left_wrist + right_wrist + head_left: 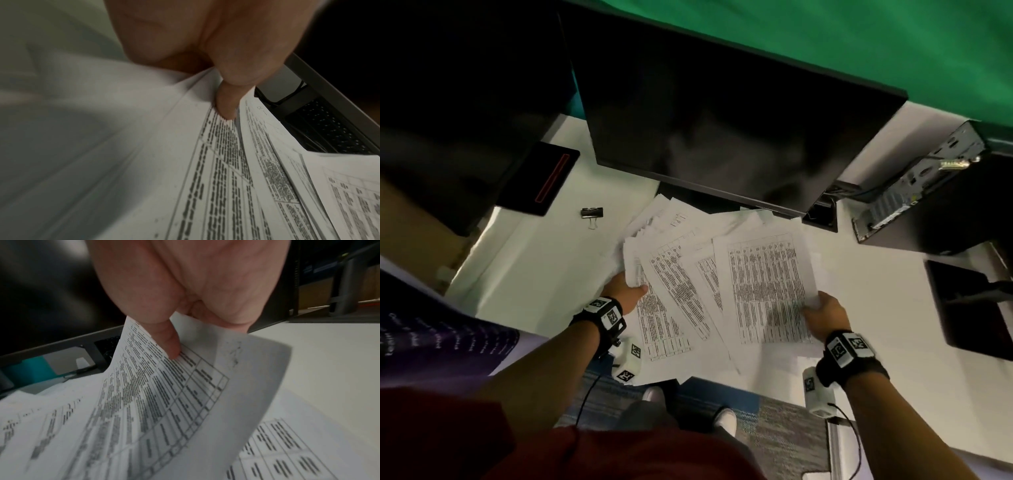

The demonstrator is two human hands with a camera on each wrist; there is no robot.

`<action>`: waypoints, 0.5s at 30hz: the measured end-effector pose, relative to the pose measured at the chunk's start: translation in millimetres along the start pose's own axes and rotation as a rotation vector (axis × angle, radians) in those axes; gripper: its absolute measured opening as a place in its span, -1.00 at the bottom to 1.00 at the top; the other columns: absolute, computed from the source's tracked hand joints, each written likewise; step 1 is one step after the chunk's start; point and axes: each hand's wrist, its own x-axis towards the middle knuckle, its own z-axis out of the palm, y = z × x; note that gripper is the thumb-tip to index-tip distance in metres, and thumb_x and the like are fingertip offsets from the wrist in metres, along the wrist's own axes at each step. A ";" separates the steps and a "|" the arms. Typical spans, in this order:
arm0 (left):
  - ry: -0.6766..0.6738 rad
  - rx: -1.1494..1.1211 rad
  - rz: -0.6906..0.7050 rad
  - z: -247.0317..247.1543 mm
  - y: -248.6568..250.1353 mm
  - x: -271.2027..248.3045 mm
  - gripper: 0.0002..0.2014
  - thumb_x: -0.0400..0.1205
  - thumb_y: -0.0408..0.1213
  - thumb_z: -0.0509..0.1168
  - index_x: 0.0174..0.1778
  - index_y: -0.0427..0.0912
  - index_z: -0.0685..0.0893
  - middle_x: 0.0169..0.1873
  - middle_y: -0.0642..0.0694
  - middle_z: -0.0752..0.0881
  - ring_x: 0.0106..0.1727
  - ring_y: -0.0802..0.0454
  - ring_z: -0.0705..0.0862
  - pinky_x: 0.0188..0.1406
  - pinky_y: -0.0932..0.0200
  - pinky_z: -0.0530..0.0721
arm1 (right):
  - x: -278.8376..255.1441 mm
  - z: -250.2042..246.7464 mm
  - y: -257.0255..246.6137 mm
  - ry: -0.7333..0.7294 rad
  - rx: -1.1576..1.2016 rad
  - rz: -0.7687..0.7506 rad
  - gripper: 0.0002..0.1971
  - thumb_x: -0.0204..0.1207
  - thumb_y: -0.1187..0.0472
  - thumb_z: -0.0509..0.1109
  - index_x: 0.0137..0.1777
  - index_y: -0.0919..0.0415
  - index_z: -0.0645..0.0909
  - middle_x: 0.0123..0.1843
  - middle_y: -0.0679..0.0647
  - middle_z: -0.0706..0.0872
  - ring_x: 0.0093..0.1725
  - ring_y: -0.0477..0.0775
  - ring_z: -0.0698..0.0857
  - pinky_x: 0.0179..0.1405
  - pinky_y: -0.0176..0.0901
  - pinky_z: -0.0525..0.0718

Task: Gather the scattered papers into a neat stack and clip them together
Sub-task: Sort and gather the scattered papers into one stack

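Two pinches at work: left hand (627, 295) fingers (226, 104) clamped on the left edge of the fanned papers (709, 281), right hand (823, 317) fingers (171, 344) nipping one sheet (174, 402) by its near corner, lifted and curling. Spread unevenly across the white surface (876, 291), near edge overhanging toward the floor. Well apart at far left, lying loose: binder clip (592, 214). Likely trouble: lower sheets sliding off the overhang if dragged nearer, corner creasing under a hard pinch, far edges snagging beneath the monitor (722, 137) when squared.
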 end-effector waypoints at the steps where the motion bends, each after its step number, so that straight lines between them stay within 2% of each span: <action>1: -0.006 0.000 -0.002 -1.2 -0.6 -1.2 -0.57 0.65 -0.19 0.34 0.45 -0.10 0.55 0.37 -0.12 0.65 0.38 -0.18 0.61 0.37 -0.03 0.54 | 5.6 4.2 -6.9 -0.011 -0.023 -0.016 -0.68 0.58 0.26 0.37 0.29 0.37 0.62 0.21 0.42 0.74 0.21 0.45 0.70 0.16 0.08 0.64; 5: 0.000 0.006 -0.014 -3.2 -1.2 -4.3 -0.57 0.66 -0.25 0.32 0.46 -0.16 0.51 0.37 -0.16 0.63 0.39 -0.19 0.59 0.34 0.03 0.50 | 17.9 22.4 -38.0 -0.098 -0.093 -0.123 -0.61 0.63 0.20 0.32 0.41 0.32 0.48 0.25 0.39 0.71 0.22 0.42 0.68 0.15 0.08 0.62; 8: 0.010 -0.021 -0.005 -2.0 -0.2 -6.1 -0.59 0.67 -0.25 0.29 0.47 -0.15 0.51 0.38 -0.16 0.63 0.40 -0.19 0.58 0.34 0.04 0.48 | 16.2 37.8 -55.8 -0.223 -0.077 -0.166 -0.60 0.68 0.17 0.27 0.47 0.27 0.39 0.26 0.33 0.69 0.17 0.37 0.67 0.12 0.11 0.64; 10: 0.030 -0.067 0.001 -1.4 2.5 -8.8 -0.62 0.70 -0.16 0.26 0.44 -0.11 0.54 0.34 -0.13 0.66 0.35 -0.17 0.61 0.28 0.08 0.49 | 12.2 46.3 -62.7 -0.255 -0.105 -0.191 -0.58 0.69 0.17 0.26 0.49 0.29 0.35 0.27 0.33 0.68 0.18 0.38 0.67 0.10 0.09 0.65; 13: 0.043 -0.178 0.006 -1.7 8.4 -12.8 -0.67 0.70 0.05 0.19 0.29 0.00 0.62 0.10 -0.07 0.70 0.10 -0.06 0.63 0.10 0.14 0.50 | 1.8 53.8 -70.3 -0.234 -0.104 -0.191 -0.67 0.68 0.22 0.24 0.38 0.30 0.40 0.12 0.27 0.70 -0.04 0.26 0.62 -0.14 -0.09 0.54; 15: 0.060 -0.245 -0.013 -1.9 11.8 -13.1 -0.56 0.69 0.19 0.09 0.30 0.02 0.61 0.07 -0.03 0.66 0.15 -0.08 0.62 0.14 0.12 0.51 | -5.4 59.3 -69.9 -0.242 -0.085 -0.185 -0.69 0.66 0.23 0.27 0.35 0.29 0.44 0.10 0.25 0.70 0.01 0.29 0.67 -0.13 -0.14 0.50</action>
